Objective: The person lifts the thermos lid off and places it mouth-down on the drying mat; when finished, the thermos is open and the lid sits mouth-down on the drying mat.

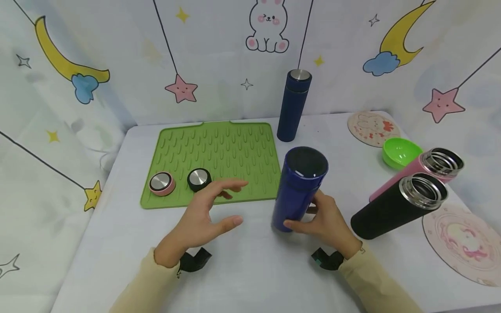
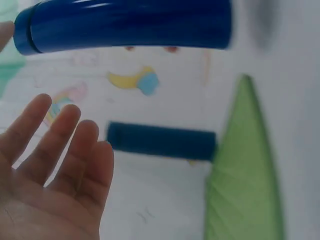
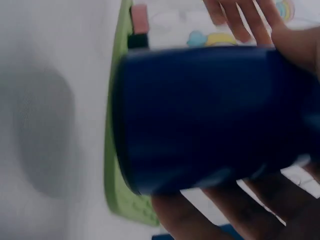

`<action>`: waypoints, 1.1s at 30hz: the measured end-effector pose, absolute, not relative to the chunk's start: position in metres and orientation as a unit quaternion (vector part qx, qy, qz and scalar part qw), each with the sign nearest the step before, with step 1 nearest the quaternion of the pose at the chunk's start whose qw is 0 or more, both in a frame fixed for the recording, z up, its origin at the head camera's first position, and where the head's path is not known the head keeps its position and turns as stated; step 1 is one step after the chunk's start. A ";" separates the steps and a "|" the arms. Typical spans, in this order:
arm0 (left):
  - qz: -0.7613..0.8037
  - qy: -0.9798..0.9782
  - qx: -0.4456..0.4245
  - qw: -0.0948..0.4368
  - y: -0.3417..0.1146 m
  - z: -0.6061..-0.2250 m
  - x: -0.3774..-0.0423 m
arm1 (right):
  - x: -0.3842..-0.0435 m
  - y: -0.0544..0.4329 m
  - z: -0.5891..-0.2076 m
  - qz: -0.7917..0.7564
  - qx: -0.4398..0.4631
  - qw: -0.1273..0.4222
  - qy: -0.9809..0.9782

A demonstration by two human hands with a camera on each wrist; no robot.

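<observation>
My right hand [image 1: 330, 219] grips a shiny blue thermos bottle [image 1: 293, 195] low on its body, thumb on one side and fingers on the other. The bottle has a dark, glossy top and tilts slightly; in the right wrist view its base [image 3: 125, 125] is off the table, with a shadow below. To its left, my left hand [image 1: 199, 221] hovers with thumb and fingers spread, holding nothing. Near that hand, a black lid [image 1: 198, 179] and a pink lid [image 1: 161, 183] with silver tops lie on a green mat [image 1: 242, 156].
A slim navy bottle [image 1: 293, 106] with a silver top stands at the back. On the right are lidless black [image 1: 387, 213] and pink [image 1: 395, 176] bottles, a green bowl [image 1: 401, 152], a small round mat [image 1: 362, 126] and a larger pink one [image 1: 462, 243].
</observation>
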State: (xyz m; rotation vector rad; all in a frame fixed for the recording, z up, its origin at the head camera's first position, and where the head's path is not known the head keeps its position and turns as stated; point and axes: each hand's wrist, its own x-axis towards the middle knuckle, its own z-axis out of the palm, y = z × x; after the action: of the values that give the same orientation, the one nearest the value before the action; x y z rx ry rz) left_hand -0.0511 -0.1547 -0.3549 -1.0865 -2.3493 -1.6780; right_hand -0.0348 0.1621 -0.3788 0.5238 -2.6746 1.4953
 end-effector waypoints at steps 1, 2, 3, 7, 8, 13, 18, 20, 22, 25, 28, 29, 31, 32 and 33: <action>-0.560 -0.740 -0.373 0.019 -0.149 -0.346 -0.054 | -0.032 0.160 -0.378 0.478 0.198 0.014 -0.856; -0.574 -0.719 -0.392 0.009 -0.143 -0.337 -0.057 | -0.030 0.158 -0.378 0.479 0.226 0.009 -0.848; -0.587 -0.697 -0.412 -0.003 -0.136 -0.328 -0.060 | -0.028 0.155 -0.377 0.482 0.256 0.007 -0.838; -0.614 -0.613 -0.492 -0.069 -0.118 -0.302 -0.068 | -0.022 0.146 -0.380 0.499 0.343 -0.019 -0.796; -0.615 -0.596 -0.509 -0.089 -0.115 -0.298 -0.069 | -0.021 0.144 -0.380 0.502 0.357 -0.028 -0.787; -0.601 -0.541 -0.565 -0.164 -0.105 -0.288 -0.070 | -0.019 0.140 -0.382 0.495 0.400 -0.063 -0.769; -0.593 -0.516 -0.586 -0.194 -0.101 -0.283 -0.069 | -0.017 0.144 -0.383 0.485 0.403 -0.099 -0.770; -0.585 -0.512 -0.597 -0.198 -0.102 -0.282 -0.069 | -0.016 0.145 -0.384 0.485 0.397 -0.119 -0.770; -0.575 -0.510 -0.609 -0.197 -0.101 -0.280 -0.069 | -0.015 0.145 -0.384 0.486 0.397 -0.129 -0.768; -0.566 -0.515 -0.616 -0.186 -0.100 -0.278 -0.069 | -0.016 0.145 -0.385 0.493 0.396 -0.135 -0.763; -0.572 -0.534 -0.603 -0.157 -0.100 -0.278 -0.068 | -0.018 0.143 -0.385 0.499 0.397 -0.120 -0.761; -0.574 -0.545 -0.595 -0.140 -0.100 -0.278 -0.068 | -0.020 0.143 -0.385 0.501 0.397 -0.112 -0.760; -0.578 -0.569 -0.576 -0.099 -0.100 -0.279 -0.068 | -0.022 0.143 -0.386 0.501 0.394 -0.092 -0.765; -0.580 -0.583 -0.564 -0.075 -0.100 -0.280 -0.067 | -0.023 0.143 -0.386 0.502 0.392 -0.082 -0.767; -0.580 -0.598 -0.551 -0.049 -0.099 -0.280 -0.067 | -0.025 0.143 -0.386 0.503 0.386 -0.073 -0.770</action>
State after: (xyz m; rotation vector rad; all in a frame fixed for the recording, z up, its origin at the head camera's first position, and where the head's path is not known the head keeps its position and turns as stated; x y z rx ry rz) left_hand -0.0666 -0.0992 -0.2802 -1.7873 -1.9387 -1.8805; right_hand -0.0246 0.1429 -0.3861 1.2706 -2.5376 1.6590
